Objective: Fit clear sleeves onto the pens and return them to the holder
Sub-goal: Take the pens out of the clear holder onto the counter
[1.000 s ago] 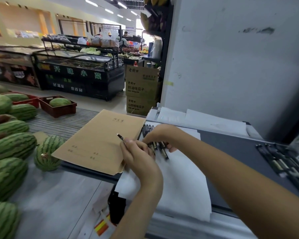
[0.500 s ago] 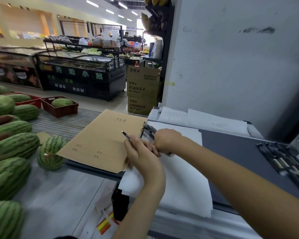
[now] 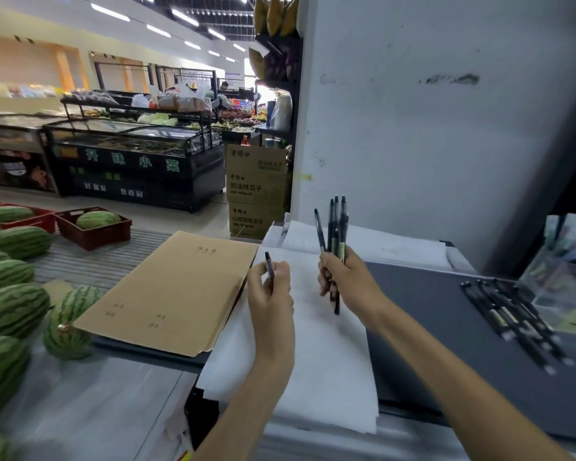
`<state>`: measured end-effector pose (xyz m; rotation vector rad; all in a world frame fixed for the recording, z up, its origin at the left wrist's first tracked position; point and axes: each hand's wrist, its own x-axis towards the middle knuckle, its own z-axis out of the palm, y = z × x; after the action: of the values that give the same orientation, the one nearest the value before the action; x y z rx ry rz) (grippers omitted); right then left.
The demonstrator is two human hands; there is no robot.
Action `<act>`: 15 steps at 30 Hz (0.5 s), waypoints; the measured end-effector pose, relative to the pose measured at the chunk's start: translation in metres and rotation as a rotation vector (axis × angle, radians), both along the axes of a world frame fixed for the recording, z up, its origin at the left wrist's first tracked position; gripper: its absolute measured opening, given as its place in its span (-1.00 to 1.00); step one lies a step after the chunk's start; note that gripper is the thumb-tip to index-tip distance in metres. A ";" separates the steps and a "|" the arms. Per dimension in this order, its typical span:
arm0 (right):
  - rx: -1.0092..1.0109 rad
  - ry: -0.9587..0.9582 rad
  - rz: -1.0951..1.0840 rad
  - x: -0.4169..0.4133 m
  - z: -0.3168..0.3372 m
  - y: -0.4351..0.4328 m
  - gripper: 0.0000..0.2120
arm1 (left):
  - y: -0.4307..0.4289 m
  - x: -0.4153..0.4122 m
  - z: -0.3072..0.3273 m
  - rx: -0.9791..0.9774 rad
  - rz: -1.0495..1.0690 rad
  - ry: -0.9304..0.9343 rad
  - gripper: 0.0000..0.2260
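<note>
Pens point(image 3: 336, 227): where do we find them?

— We see a bunch of them upright in the right hand point(image 3: 346, 284), raised above the white sheet point(image 3: 330, 377). Their upper ends stand against the white wall point(image 3: 446, 161), and their lower ends poke out below the fist.

— And how do we read the fingers?

— On the right they are clenched round the bunch. The left hand point(image 3: 270, 294), just beside it, pinches 1 single pen point(image 3: 269, 266) between thumb and curled fingers, its dark end pointing up and away from us.

— Do we see any more?

— Yes, a row of pens point(image 3: 512, 321) lies side by side on the grey surface point(image 3: 429, 327) to the right, well apart from both hands.

— Any sleeves on them?

— We cannot tell, as the barrels are too small and blurred. A clear container point(image 3: 566, 261) at the far right edge is blurred too.

— What lies around?

— A brown folder point(image 3: 177, 294) lies left of the sheet, its near corner close to the left wrist. Striped watermelons point(image 3: 14, 307) lie at the far left, and 1 more sits in a red crate point(image 3: 94, 236) behind them.
</note>
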<state>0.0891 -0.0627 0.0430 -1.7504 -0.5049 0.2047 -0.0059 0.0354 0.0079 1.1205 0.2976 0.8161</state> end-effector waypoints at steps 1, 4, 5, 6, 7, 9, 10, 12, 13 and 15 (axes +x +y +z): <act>0.047 -0.008 -0.034 0.001 -0.001 -0.004 -0.86 | -0.001 0.000 0.001 0.024 -0.028 -0.006 -0.83; 0.217 0.069 -0.065 0.002 -0.005 -0.014 -0.92 | -0.003 0.004 0.003 0.020 -0.107 0.037 -0.77; 0.262 0.103 -0.061 0.002 -0.007 -0.016 -0.93 | -0.001 0.006 0.004 -0.021 -0.132 0.081 -0.74; 0.291 0.133 -0.056 0.003 -0.010 -0.019 -0.94 | 0.000 0.009 0.006 -0.081 -0.164 0.116 -0.70; 0.313 0.157 -0.052 0.004 -0.013 -0.023 -0.92 | 0.003 0.014 0.010 -0.137 -0.201 0.130 -0.67; 0.359 0.192 -0.054 0.005 -0.018 -0.028 -0.87 | 0.006 0.024 0.021 -0.154 -0.266 0.139 -0.64; 0.374 0.193 -0.060 0.006 -0.019 -0.030 -0.85 | 0.005 0.030 0.027 -0.124 -0.289 0.143 -0.62; 0.389 0.159 -0.071 0.006 -0.019 -0.031 -0.86 | -0.002 0.040 0.038 -0.039 -0.322 0.161 -0.51; 0.385 0.130 -0.072 0.006 -0.019 -0.031 -0.87 | -0.006 0.045 0.041 0.022 -0.328 0.171 -0.43; 0.354 0.059 -0.065 0.003 -0.020 -0.030 -0.87 | -0.016 0.051 0.042 0.162 -0.328 0.167 -0.35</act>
<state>0.0920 -0.0927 0.0234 -1.4084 -0.4130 0.1123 0.0446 0.0197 0.0500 1.3507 0.1809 0.4628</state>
